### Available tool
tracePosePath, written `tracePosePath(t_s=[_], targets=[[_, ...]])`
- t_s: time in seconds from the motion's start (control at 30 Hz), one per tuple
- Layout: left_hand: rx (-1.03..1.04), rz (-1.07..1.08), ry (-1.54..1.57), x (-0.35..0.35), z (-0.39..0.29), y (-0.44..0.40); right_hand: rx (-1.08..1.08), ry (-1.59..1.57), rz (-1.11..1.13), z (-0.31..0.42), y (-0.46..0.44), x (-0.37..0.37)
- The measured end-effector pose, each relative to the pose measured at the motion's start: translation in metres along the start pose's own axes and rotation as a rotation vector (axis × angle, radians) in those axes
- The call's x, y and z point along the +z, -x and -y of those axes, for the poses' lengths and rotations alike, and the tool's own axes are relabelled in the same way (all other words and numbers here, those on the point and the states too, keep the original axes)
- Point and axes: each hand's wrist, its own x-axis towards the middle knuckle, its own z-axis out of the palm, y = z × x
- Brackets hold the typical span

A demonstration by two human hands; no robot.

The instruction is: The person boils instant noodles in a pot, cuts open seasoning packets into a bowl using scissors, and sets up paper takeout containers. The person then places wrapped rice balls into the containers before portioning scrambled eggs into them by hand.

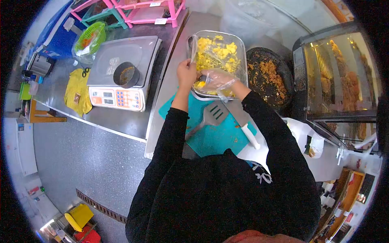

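Note:
A metal mesh tray (245,67) holds yellow crumbly pieces (221,52) that look like scrambled egg, partly seen through clear plastic film (194,46). At the tray's left rim, my left hand (187,74) has its fingers closed on the film's edge. My right hand (219,82), inside a loose clear plastic glove, is over the near part of the tray, close to my left fingertips. Crinkled plastic hides its fingers. Below the tray lies a teal cutting board (221,139), with a slotted spatula (214,113) and a white-handled knife (250,137) on it.
A black pan (269,101) of brown crumbs stands right of the tray, beside a glass-fronted cabinet (340,73). On the left counter are a scale (117,97) carrying a dark round pot (126,75), a yellow cloth (77,93), scissors (85,72) and a green basket (95,34).

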Motion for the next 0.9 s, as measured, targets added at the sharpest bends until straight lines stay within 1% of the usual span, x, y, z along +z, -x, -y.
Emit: tracePosePath(t_s=[0.03, 0.07, 0.1, 0.13, 0.17, 0.2, 0.23, 0.27, 0.37, 0.4, 0.43, 0.47, 0.5, 0.53, 0.57, 0.6, 0.63, 0.67, 0.7, 0.77, 0.8, 0.83, 0.87, 0.9], targets=[[0.03, 0.01, -0.029, -0.001, 0.001, -0.001, -0.001, 0.001, -0.004, 0.006, 0.001, -0.005], [0.033, 0.011, -0.03, -0.002, 0.002, -0.002, 0.054, 0.047, -0.018, 0.011, 0.003, -0.012], [-0.02, 0.077, -0.002, -0.006, -0.002, -0.002, 0.11, 0.094, -0.032, 0.018, 0.005, -0.018], [-0.072, 0.143, 0.027, -0.01, -0.006, -0.001, 0.107, 0.096, -0.037, 0.013, 0.005, -0.02], [-0.065, 0.144, 0.027, -0.013, -0.01, 0.0, 0.171, -0.073, -0.11, 0.003, 0.004, -0.021], [0.018, 0.133, -0.008, -0.015, -0.012, 0.001, 0.234, -0.242, -0.183, 0.002, 0.004, -0.023], [0.1, 0.122, -0.042, -0.016, -0.014, 0.001, 0.265, -0.287, -0.195, 0.001, 0.004, -0.025], [0.107, 0.125, -0.042, -0.018, -0.017, 0.0, 0.297, -0.332, -0.207, -0.001, 0.004, -0.026], [0.101, 0.151, -0.105, -0.018, -0.008, -0.002, 0.355, -0.602, -0.38, 0.018, 0.012, -0.029], [0.04, 0.217, -0.046, -0.018, -0.002, -0.003, 0.353, -0.602, -0.389, 0.018, 0.015, -0.03], [-0.021, 0.281, 0.013, -0.017, 0.003, -0.005, 0.316, -0.769, -0.393, 0.018, 0.019, -0.03], [-0.015, 0.284, 0.014, -0.016, 0.008, -0.006, 0.294, -0.852, -0.395, 0.018, 0.022, -0.032], [-0.053, 0.263, 0.02, -0.017, 0.008, -0.005, 0.272, -0.935, -0.397, 0.017, 0.025, -0.033], [-0.092, 0.24, 0.026, -0.019, 0.009, -0.003, 0.248, -0.979, -0.352, 0.016, 0.028, -0.033], [-0.088, 0.24, 0.025, -0.022, 0.009, -0.002, 0.223, -1.023, -0.306, 0.014, 0.03, -0.033], [-0.058, 0.175, 0.008, -0.026, 0.008, 0.001, 0.22, -1.023, -0.307, 0.016, 0.031, -0.032], [-0.029, 0.11, -0.009, -0.029, 0.007, 0.004, 0.183, -1.106, -0.354, 0.017, 0.033, -0.03], [-0.027, 0.109, -0.009, -0.034, 0.006, 0.007, 0.146, -1.189, -0.399, 0.018, 0.034, -0.029], [-0.065, 0.114, 0.027, -0.041, 0.0, 0.01, 0.144, -1.188, -0.398, 0.017, 0.033, -0.029], [-0.103, 0.119, 0.061, -0.054, -0.008, 0.018, 0.143, -1.106, -0.506, 0.012, 0.028, -0.026], [-0.139, 0.16, 0.099, -0.061, -0.01, 0.022, 0.141, -1.106, -0.504, 0.013, 0.026, -0.026], [-0.176, 0.202, 0.136, -0.068, -0.016, 0.026, 0.209, -0.978, -0.511, 0.014, 0.024, -0.026], [-0.173, 0.2, 0.135, -0.076, -0.022, 0.031, 0.274, -0.847, -0.515, 0.015, 0.022, -0.026], [-0.188, 0.206, 0.136, -0.085, -0.033, 0.038, 0.272, -0.847, -0.514, 0.016, 0.02, -0.027]])
